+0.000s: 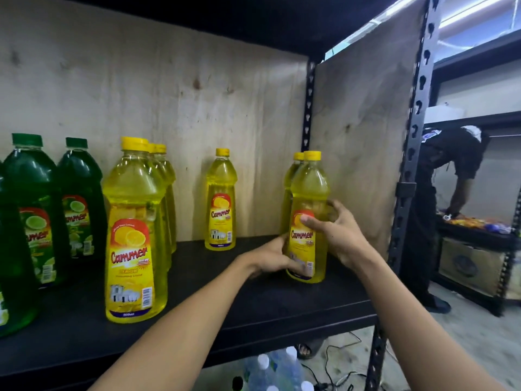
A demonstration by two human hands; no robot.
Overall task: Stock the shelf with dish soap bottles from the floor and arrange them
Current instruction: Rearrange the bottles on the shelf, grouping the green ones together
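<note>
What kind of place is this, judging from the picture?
Probably a small shop or stockroom. A black metal shelf with plywood backing holds rows of identical yellow soap bottles and green ones, labels facing out. Behind, another person bends over a second rack of goods.

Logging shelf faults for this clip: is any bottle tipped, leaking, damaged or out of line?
Nothing is tipped or spilled. One yellow capped dish soap bottle stands alone at the back of the black shelf board, outside the yellow rows. Both hands hold an upright yellow bottle.
</note>
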